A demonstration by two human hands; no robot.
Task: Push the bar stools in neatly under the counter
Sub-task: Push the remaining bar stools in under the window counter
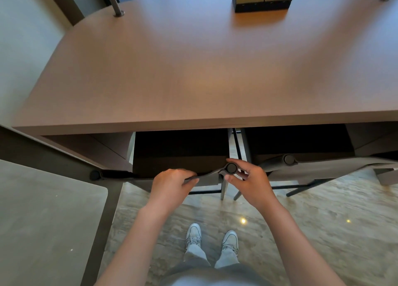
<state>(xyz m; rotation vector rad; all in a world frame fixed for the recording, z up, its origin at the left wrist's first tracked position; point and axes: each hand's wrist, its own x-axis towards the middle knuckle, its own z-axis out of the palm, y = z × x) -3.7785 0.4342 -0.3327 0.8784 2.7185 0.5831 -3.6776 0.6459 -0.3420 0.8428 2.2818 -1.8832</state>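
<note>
Shoes [212,239], floor: person stands at the tabletop's [193,70] near edge. Left hand [172,185]: grip clenched round the stool's [178,156] backrest rim. Right hand [247,179]: grip curled about the backrest's right post cap. Stool: seat under the near edge, apparently almost home. Second stool [301,147], right: likewise tucked in. Left to do: final squaring, by the look of it.

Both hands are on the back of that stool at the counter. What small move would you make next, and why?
Probably a gentle, even push forward. The left hand grips the top edge of the stool and the right hand pinches its corner knob, while its backrest sits just outside the counter edge, roughly level with the neighbouring stool.
</note>
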